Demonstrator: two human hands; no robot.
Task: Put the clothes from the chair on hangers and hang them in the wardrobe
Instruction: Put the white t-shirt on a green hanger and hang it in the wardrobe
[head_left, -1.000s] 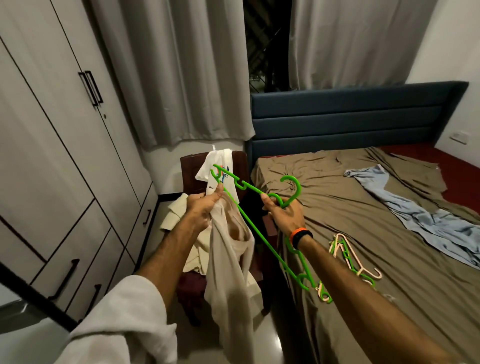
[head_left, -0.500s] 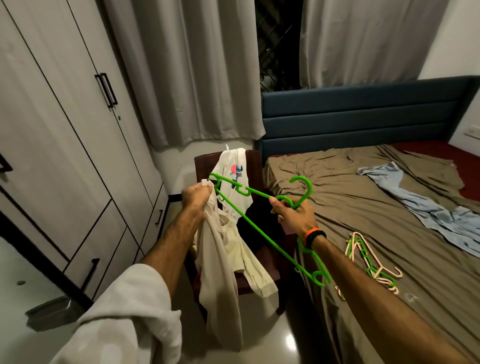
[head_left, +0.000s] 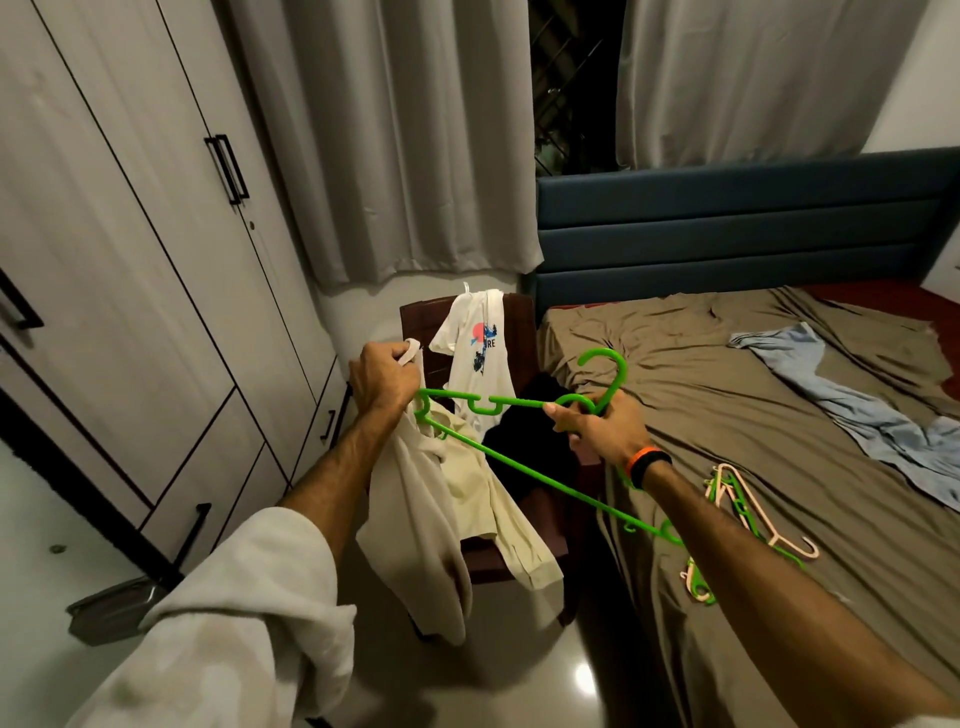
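My left hand grips the top of a beige garment that hangs down in front of the dark red chair. My right hand holds a green hanger near its hook, and the hanger's left end reaches into the garment by my left hand. A white printed T-shirt drapes over the chair back. A cream garment and a black one lie on the seat. The wardrobe stands shut on the left.
Spare green and pink hangers lie on the brown bed near its left edge. A blue cloth is spread farther right on the bed. Grey curtains hang behind the chair. A metal dustpan sits on the floor at left.
My left hand has lifted the beige garment higher and to the left. The hanger's left end has gone further into the garment. The view has shifted left and closer.
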